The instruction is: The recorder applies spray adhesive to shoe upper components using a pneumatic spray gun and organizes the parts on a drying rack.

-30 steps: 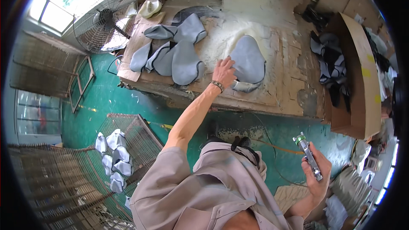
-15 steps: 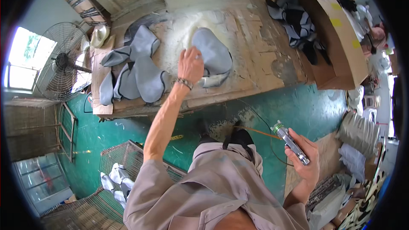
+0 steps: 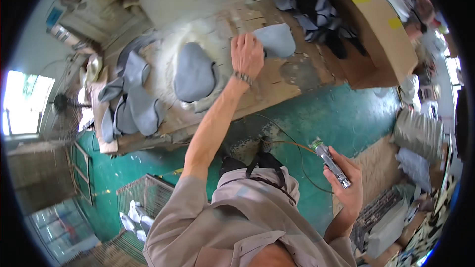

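Observation:
My left hand (image 3: 247,57) is over the work table (image 3: 287,88), its fingers closed on the near end of a flat grey fabric piece (image 3: 278,39) that reaches out to the right. To the left, a rounded grey fabric piece with dark edging (image 3: 193,71) lies on a pale, dusty-looking patch. In my right hand (image 3: 349,175) is a metal spray gun (image 3: 330,162) with a green ring near its front, held low over the floor. Its nozzle faces toward the table.
Several grey pieces (image 3: 141,111) lie overlapped at the table's left. A cardboard box (image 3: 368,49) with dark and grey pieces stands at the right. Below hangs an orange hose (image 3: 287,143). Wire racks (image 3: 143,193) stand lower left, near a fan (image 3: 62,103).
My left hand has moved right, away from the rounded piece, and now grips a flat grey piece. The view has shifted. My right hand still holds the spray gun.

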The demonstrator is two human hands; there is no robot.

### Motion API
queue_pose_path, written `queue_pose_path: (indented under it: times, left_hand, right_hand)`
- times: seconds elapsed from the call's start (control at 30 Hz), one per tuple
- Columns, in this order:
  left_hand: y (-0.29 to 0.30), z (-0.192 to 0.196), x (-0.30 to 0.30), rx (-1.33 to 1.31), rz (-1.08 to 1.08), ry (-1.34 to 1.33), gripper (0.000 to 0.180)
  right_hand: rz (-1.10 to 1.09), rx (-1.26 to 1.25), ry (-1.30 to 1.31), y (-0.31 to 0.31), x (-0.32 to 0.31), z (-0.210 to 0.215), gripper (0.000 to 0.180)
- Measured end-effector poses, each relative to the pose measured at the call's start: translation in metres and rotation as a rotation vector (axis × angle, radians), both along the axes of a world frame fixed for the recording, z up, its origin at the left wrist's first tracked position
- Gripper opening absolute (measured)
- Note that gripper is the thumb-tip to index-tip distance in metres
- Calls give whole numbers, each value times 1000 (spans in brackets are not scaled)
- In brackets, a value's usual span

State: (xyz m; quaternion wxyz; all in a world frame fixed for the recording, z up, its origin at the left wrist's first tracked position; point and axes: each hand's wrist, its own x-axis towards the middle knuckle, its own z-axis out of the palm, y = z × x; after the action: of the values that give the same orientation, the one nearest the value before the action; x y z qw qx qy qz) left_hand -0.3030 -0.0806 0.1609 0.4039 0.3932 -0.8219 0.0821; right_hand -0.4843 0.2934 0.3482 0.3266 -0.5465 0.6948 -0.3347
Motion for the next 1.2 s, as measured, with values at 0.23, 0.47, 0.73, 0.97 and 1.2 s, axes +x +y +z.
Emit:
queue_pose_path:
  times: [0.23,0.47,0.73,0.97,1.2]
  left_hand:
    - [102,-141,-27,521,81,34,26]
    - [209,-161,81,1066,-216,163,36]
    - [375,-304,334,1475,397,-131,37]
    - [515,-381,483,2169,839,545,24]
    - [525,-420,556,1915,676,558,22]
  right_hand:
    - [145,-81,12,-22,-22,14,60]
    - [316,-207,85,-51,23,68,59]
    - [541,-193,391,-30,108,100,70]
    - [434,-202,409,-3,221,105,74]
    - [480,-221,489,0,346,116,70]
